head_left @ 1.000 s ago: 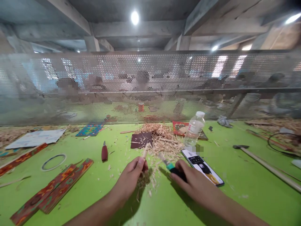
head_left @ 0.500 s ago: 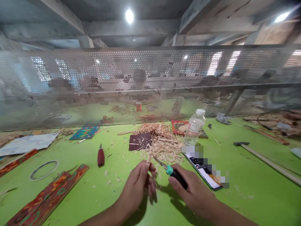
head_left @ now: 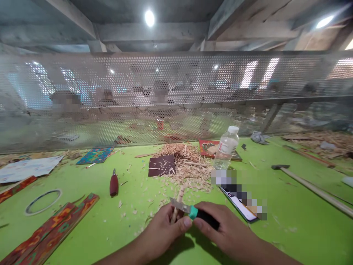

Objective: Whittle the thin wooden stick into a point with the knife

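Note:
My left hand (head_left: pixel 167 230) is closed around a short, pale wooden stick (head_left: pixel 179 195) that points up and away from me. In my right hand (head_left: pixel 220 222) is a carving knife (head_left: pixel 205 217) with a black handle and a teal collar. Its blade (head_left: pixel 179 206) lies across the stick, just above my left fingers. My left thumb reaches to the teal collar near my right thumb. Beyond the stick spreads a heap of wood shavings (head_left: pixel 190 165), with a dark brown square sheet (head_left: pixel 161 165) beside it.
A water bottle (head_left: pixel 226 149) and a lit phone (head_left: pixel 242 206) stand and lie to the right, with a hammer (head_left: pixel 311 187) farther out. On the left are a red-handled knife (head_left: pixel 114 184), a tape ring (head_left: pixel 43 202) and painted wooden strips (head_left: pixel 60 228). A perforated metal screen (head_left: pixel 176 95) borders the back.
The knife blade has moved left and down, from beside the stick to across it. My left thumb has come over to the knife's collar. The view has shifted slightly.

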The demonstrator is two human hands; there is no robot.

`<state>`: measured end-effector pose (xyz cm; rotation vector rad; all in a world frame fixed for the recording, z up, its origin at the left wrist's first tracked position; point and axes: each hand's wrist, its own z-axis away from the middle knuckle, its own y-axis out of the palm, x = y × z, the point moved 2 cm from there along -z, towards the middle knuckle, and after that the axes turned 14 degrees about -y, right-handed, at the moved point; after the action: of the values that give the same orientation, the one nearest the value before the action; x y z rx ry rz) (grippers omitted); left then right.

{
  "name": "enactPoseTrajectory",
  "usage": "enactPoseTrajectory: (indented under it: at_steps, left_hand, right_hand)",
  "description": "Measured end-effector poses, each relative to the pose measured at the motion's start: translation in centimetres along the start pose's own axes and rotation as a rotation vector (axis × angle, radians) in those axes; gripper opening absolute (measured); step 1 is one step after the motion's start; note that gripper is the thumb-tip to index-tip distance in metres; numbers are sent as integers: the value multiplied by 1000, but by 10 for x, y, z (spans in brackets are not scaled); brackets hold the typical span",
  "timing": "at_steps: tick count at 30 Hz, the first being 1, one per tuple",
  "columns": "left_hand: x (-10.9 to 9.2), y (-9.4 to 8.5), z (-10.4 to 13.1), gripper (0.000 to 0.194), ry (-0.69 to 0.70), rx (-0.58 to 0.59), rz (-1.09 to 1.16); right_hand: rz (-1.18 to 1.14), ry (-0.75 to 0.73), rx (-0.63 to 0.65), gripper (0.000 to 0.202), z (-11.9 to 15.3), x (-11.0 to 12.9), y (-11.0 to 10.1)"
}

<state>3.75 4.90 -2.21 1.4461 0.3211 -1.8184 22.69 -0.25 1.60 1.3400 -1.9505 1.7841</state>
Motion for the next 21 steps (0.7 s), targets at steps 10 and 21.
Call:
enactPoseTrajectory:
  at_steps: [10,21]
  left_hand:
    - [1,-1,0,51,16,23,-21]
    - [-3,1,1,50,56,46,-83]
  right_hand:
    - [-45,-25,20,38,-2,-8,6]
    - [-67,-14,66,33,1,-8,6]
